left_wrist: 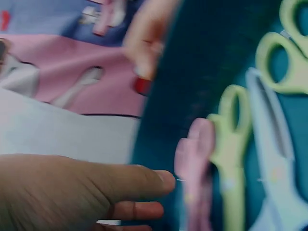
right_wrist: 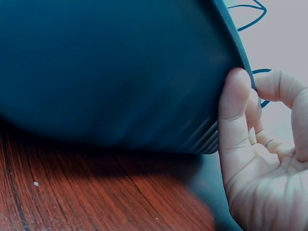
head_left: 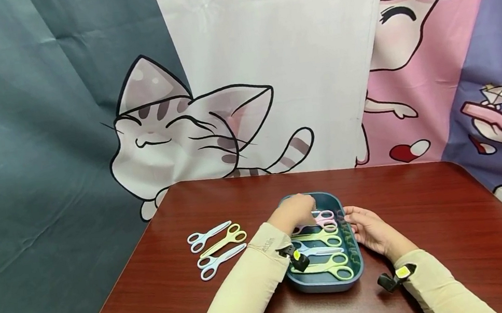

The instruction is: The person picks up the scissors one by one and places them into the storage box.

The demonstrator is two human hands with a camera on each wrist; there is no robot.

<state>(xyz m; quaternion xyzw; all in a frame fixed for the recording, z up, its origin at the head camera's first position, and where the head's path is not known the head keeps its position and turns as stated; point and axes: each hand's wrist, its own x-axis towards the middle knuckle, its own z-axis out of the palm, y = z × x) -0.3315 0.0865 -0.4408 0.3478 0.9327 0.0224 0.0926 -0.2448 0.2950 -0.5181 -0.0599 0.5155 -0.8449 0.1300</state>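
A dark blue-green tray (head_left: pixel 355 264) on the table holds a row of several scissors. Farthest in the row are pink scissors (head_left: pixel 325 216); nearer lie yellow-green scissors (head_left: pixel 331 238), light blue scissors (head_left: pixel 321 250) and another yellow-green pair (head_left: pixel 339 265). My left hand (head_left: pixel 296 210) reaches over the tray's far left part. In the left wrist view its thumb and fingers extend beside the pink scissors (left_wrist: pixel 197 159), with nothing visible between them. At the tray's right side my right hand (head_left: pixel 373 230) holds the rim, its thumb (right_wrist: pixel 236 101) against the wall.
Left of the tray, on the brown table (head_left: pixel 156 304), lie light blue scissors (head_left: pixel 204 237), yellow scissors (head_left: pixel 224 240) and another light blue pair (head_left: pixel 219 261). A printed cloth backdrop (head_left: pixel 284 43) hangs behind the table.
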